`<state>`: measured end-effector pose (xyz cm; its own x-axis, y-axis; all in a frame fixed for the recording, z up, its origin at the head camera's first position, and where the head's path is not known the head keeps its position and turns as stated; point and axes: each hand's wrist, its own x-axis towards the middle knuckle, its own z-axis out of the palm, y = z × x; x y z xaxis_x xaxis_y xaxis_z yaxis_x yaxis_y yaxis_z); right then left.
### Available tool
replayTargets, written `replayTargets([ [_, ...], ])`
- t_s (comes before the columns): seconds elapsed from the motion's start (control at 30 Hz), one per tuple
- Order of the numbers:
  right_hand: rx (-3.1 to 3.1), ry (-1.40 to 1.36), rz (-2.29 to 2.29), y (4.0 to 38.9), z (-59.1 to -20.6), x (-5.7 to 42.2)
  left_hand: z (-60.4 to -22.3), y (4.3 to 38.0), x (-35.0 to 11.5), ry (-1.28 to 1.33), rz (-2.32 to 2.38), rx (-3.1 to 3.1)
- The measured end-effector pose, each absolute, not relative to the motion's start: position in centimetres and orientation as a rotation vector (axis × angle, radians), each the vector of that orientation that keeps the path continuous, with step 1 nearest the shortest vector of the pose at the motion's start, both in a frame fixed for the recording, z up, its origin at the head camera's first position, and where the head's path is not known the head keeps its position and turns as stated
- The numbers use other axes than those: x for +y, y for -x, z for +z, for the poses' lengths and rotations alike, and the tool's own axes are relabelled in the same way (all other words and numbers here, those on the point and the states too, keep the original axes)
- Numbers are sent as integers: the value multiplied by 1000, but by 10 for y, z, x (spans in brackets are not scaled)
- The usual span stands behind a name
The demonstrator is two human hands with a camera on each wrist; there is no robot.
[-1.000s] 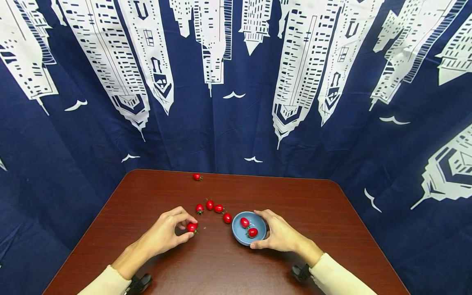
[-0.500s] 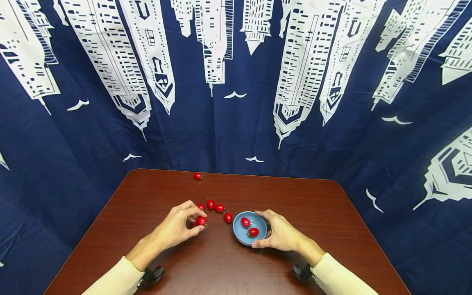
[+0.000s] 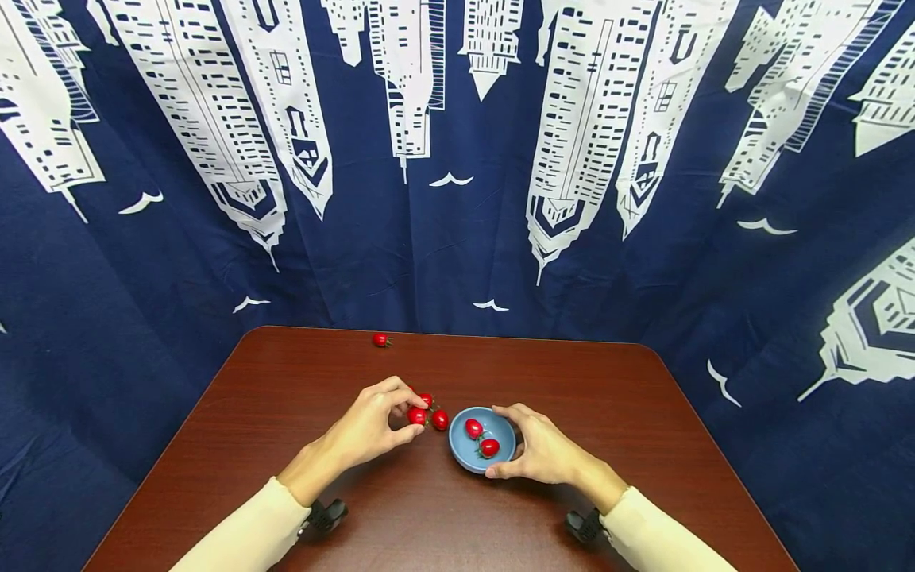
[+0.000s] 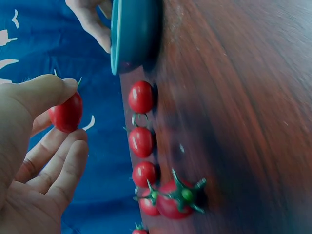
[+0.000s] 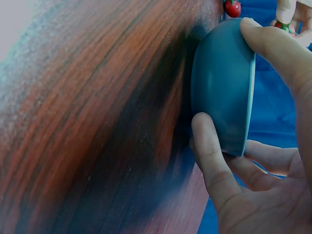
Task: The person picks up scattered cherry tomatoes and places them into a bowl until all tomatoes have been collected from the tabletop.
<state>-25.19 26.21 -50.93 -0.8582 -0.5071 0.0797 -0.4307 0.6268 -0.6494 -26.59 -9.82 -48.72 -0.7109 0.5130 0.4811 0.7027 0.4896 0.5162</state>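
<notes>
My left hand pinches a red cherry tomato between thumb and fingers. In the left wrist view this tomato hangs clear of the table, green stem up at the thumb tip. My right hand grips the side of a small blue bowl, thumb near the front, fingers round the far side. Inside the bowl lie two cherry tomatoes. On the table, a cherry tomato sits just left of the bowl. Several more tomatoes line up beyond it, partly hidden by my left hand in the head view.
A lone cherry tomato lies near the back edge of the brown wooden table. Behind the table hangs a dark blue cloth printed with white buildings. Each wrist wears a black strap device.
My left hand has lifted the cherry tomato and carried it right, toward the bowl, passing over the row of tomatoes. The right hand and bowl stay in place.
</notes>
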Motion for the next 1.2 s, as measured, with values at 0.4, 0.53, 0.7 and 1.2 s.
replayTargets([
  [0.4,2775,814,-996,253,-507,262,-475,277,-64,1095,-1078,-2483],
  [0.53,2775,817,-984,253,-507,262,-473,280,-52,1131,-1063,-2467],
  [0.7,2784,817,-965,253,-508,262,-470,282,-39,1147,-1050,-2482],
  [1.2,2787,824,-953,254,-508,262,-465,293,-10,1214,-1003,-2515],
])
